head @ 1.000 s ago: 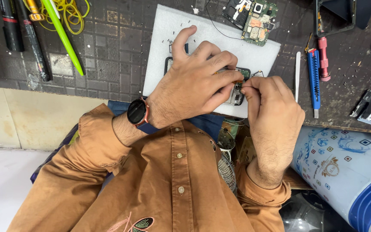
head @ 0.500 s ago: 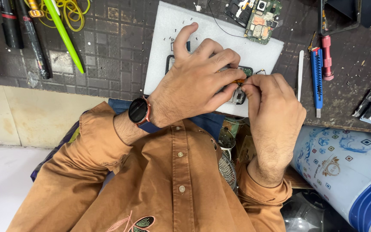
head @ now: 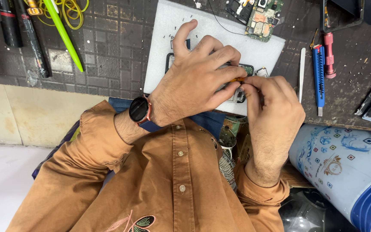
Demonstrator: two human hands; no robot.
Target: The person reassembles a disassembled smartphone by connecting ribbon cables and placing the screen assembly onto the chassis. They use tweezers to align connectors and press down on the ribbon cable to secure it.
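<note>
A dark opened phone (head: 248,68) lies on a white foam pad (head: 159,64) at the bench's near edge. My left hand (head: 194,79), with a round watch on its wrist, lies over the phone and holds it down, hiding most of it. My right hand (head: 271,111) comes in from the right, its fingertips pinched on a small orange tool (head: 237,80) at the phone's right end. The fingers of both hands touch there. The tool's tip is hidden.
A green circuit board (head: 263,15) and several tiny screws (head: 185,21) lie on the pad's far side. To the right are a white spudger (head: 301,75), a blue knife (head: 318,73) and a red screwdriver (head: 329,53). A green pen (head: 63,34) lies left; a blue-white container (head: 344,167) stands lower right.
Both hands stay on the phone in nearly the same place. The view has shifted slightly.
</note>
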